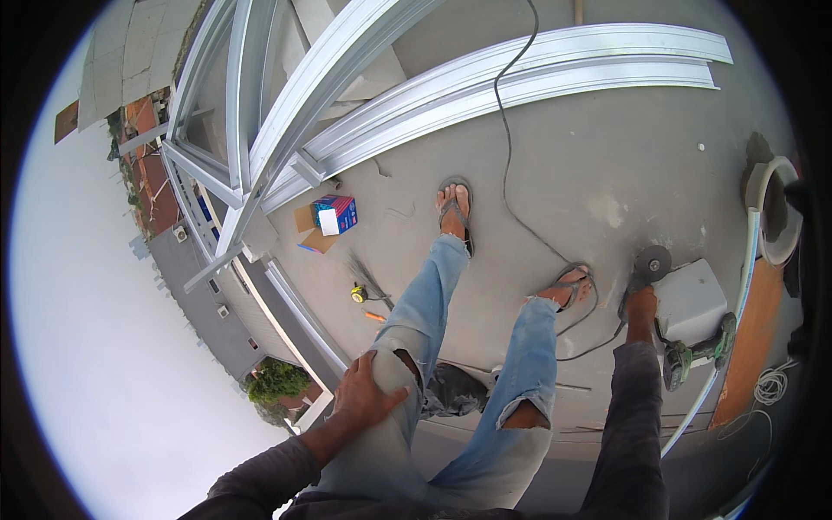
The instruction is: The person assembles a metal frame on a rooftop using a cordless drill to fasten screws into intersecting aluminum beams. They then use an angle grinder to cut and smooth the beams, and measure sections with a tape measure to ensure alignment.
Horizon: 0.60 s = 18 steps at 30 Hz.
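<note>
My right hand (641, 307) is wrapped round the dark body of an angle grinder, low over the floor on the right. The grinder's round disc (654, 263) points away from me, beside a pale grey block (696, 299). A green and black cordless drill (712, 345) lies against that block, just right of my wrist. My left hand (368, 397) rests on my bent left knee, thumb and fingers apart, holding nothing. A black power cord (506, 143) crosses the floor from the far side and loops around my right foot.
Long silver metal channels (555, 65) lie on the floor at the far side. A metal frame (243, 130) stands at the left, near the roof's edge. A blue-and-red cardboard box (336, 214), a yellow tape measure (358, 294) and a white hose (743, 273) lie about.
</note>
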Each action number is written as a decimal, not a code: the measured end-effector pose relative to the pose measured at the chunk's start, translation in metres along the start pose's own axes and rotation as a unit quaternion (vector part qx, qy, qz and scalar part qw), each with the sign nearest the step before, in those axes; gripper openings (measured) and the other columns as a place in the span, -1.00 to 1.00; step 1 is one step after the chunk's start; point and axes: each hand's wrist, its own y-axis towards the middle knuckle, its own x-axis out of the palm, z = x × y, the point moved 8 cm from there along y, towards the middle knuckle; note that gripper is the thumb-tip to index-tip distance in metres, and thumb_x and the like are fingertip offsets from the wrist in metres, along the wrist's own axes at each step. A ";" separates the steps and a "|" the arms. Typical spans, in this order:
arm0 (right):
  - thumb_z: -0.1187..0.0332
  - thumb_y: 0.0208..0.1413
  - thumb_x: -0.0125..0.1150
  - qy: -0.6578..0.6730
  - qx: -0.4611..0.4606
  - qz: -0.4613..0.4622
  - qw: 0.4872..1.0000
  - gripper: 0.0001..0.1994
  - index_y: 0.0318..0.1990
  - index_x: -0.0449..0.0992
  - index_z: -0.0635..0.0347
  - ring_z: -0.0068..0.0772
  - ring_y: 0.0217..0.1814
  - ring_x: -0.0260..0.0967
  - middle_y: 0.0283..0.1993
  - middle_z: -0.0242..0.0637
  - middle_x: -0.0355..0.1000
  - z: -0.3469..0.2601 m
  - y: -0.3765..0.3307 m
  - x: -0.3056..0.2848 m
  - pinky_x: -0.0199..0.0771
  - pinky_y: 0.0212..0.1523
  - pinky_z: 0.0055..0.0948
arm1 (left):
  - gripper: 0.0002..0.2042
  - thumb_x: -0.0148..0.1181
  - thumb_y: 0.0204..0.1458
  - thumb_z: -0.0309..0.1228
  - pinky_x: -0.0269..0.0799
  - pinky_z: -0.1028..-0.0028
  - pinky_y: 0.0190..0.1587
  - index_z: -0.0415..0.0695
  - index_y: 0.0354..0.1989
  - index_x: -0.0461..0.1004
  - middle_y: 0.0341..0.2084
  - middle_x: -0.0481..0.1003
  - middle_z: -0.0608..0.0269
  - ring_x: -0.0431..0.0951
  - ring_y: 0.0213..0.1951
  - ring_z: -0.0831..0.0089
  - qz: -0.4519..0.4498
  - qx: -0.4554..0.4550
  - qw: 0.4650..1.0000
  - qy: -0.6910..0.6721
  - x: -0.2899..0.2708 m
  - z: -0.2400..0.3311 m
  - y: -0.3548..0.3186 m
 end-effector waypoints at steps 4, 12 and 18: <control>0.20 0.21 0.22 0.007 -0.079 -0.032 0.996 -0.60 -0.02 0.47 0.42 0.26 -0.01 0.61 -0.12 0.27 0.59 0.003 -0.087 0.009 0.61 0.06 -0.01 | -0.22 0.38 0.03 0.09 0.36 0.10 0.31 -0.25 0.29 0.35 0.18 0.46 -0.13 0.45 0.27 0.01 0.060 -0.050 0.992 -0.104 0.019 -0.078 0.011; 0.10 0.37 0.15 0.362 -0.053 -0.251 0.896 -0.53 0.18 0.50 0.35 -0.20 0.20 0.43 0.14 -0.02 0.50 -0.032 -0.453 -0.039 0.35 0.28 -0.26 | -0.46 0.16 0.15 0.04 0.49 0.16 0.18 -0.25 -0.02 0.64 0.00 0.61 -0.09 0.61 0.09 0.05 -0.040 -0.014 0.998 -0.054 0.137 -0.258 0.204; 0.16 0.07 0.32 0.082 -0.167 -0.108 0.977 -0.29 0.30 0.26 0.39 0.30 0.22 0.34 0.20 0.23 0.35 -0.122 -0.533 -0.072 0.31 0.28 0.04 | -0.45 0.23 0.07 0.04 0.51 0.14 0.19 -0.27 -0.08 0.64 0.05 0.59 -0.10 0.60 0.10 0.01 -0.011 -0.086 0.996 -0.034 0.240 -0.369 0.454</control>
